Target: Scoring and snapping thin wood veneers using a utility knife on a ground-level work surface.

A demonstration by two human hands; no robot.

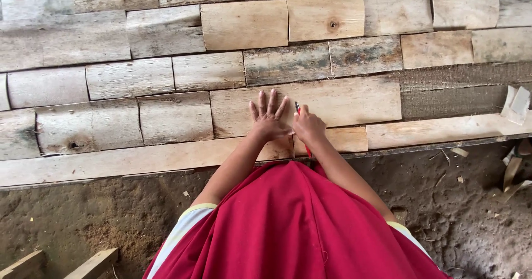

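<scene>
Left hand (269,118) flat on pale plank (354,99), fingers spread wide. Right hand (309,126) pinches red pencil (297,108), tip on same plank.

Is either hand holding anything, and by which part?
The right hand grips a red pencil around its middle, tip against the plank. The left hand holds nothing; it lies flat on the plank.

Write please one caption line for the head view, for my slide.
Left hand flat on a wooden plank, right hand holding a red pencil against it.
</scene>
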